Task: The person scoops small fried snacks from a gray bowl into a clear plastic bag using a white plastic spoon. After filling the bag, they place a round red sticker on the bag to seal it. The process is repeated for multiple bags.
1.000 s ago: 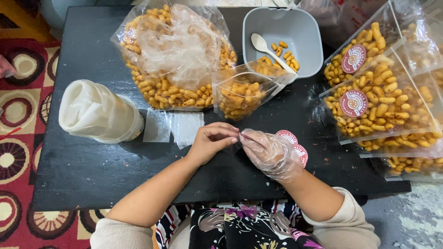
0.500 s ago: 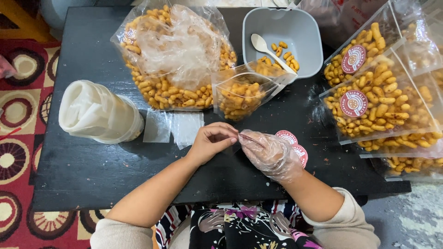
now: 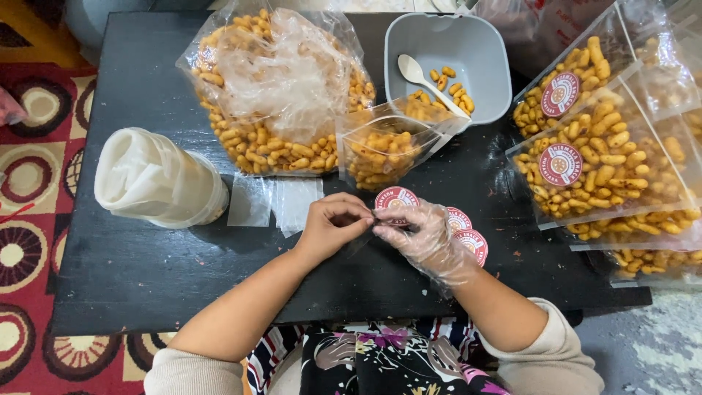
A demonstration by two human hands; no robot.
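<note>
A black, matte surface is seen from above, its top scattered with small crumbs and lit evenly, with only soft shadows cast. To the left of it, the floor is covered by a red rug patterned with dark and cream concentric rings, and a strip of yellow is shown at the upper left corner. At the lower right, beyond the edge of the surface, a patch of mottled grey floor is visible; no walls or windows are taken in by the view.
</note>
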